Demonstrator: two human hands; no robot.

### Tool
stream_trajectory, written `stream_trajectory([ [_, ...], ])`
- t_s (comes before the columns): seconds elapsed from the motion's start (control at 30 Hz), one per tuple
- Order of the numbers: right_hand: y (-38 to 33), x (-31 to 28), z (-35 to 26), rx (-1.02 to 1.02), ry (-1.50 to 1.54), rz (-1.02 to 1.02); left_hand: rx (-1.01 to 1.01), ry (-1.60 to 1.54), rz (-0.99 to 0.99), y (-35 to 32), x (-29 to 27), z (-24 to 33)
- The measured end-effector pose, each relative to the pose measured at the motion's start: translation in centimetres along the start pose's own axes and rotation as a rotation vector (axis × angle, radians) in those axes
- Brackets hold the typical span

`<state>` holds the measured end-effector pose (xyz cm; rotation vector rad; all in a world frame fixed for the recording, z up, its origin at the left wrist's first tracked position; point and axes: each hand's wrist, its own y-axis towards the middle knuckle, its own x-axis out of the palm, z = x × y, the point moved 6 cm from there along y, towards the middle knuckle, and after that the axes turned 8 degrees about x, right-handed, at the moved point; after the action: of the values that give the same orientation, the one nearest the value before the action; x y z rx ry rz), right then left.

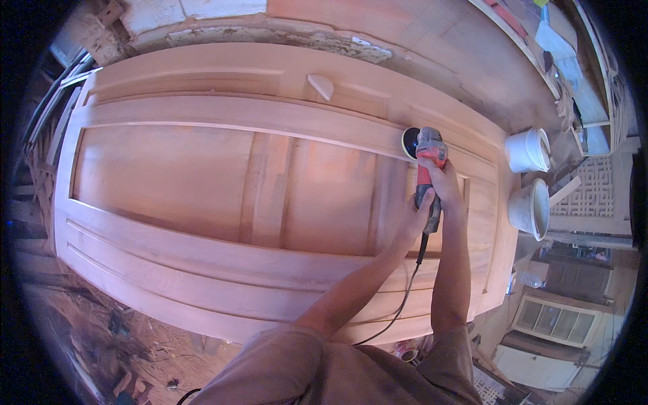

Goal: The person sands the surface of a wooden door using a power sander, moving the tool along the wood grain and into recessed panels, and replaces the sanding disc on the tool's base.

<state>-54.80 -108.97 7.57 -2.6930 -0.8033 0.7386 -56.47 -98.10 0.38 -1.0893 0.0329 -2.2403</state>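
Both my hands are wrapped around a red and black angle grinder (423, 177) with a grey head. My right hand (445, 183) grips its body close to the head, while my left hand (418, 212) holds the rear part of the body. The round dark disc (410, 142) sits at the far left side of the head, over the door's far rail; whether it touches the wood I cannot tell. Below lies a large panelled wooden door (162, 165), flat and pale with dust. From the tool's rear, a black cord (405, 297) runs down across the door toward my body.
A pale, flat, wedge-shaped piece (320, 86) rests on the door's far part. Two white buckets (528, 150) stand beyond its right end. Dusty ground with debris (155, 351) lies at the lower left. A white-framed window panel (557, 320) is at the lower right.
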Motion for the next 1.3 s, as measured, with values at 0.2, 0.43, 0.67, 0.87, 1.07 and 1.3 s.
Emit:
stream_trajectory([
  [0.2,-1.8,8.1,-2.7,-0.023,-0.01,0.009,0.033,-0.014,0.071,-1.0,-6.2,4.5],
  [0.43,-2.8,19.4,-6.6,-0.05,-0.104,-0.037,-0.011,-0.102,0.101,-3.0,-14.3,14.2],
  [0.67,-5.2,31.1,-11.0,-0.022,-0.097,-0.048,-0.004,-0.061,0.104,-4.4,-23.1,23.0],
  [0.87,-5.9,37.8,-12.9,-0.058,-0.132,-0.006,0.019,-0.089,0.101,-5.6,-28.7,29.4],
  [1.07,-6.9,45.8,-15.6,-0.219,0.019,-0.062,-0.016,-0.044,0.193,-5.4,-35.3,31.7],
  [1.3,-8.9,48.3,-17.8,-0.164,0.043,-0.053,0.012,-0.129,0.187,-6.0,-36.5,34.7],
])
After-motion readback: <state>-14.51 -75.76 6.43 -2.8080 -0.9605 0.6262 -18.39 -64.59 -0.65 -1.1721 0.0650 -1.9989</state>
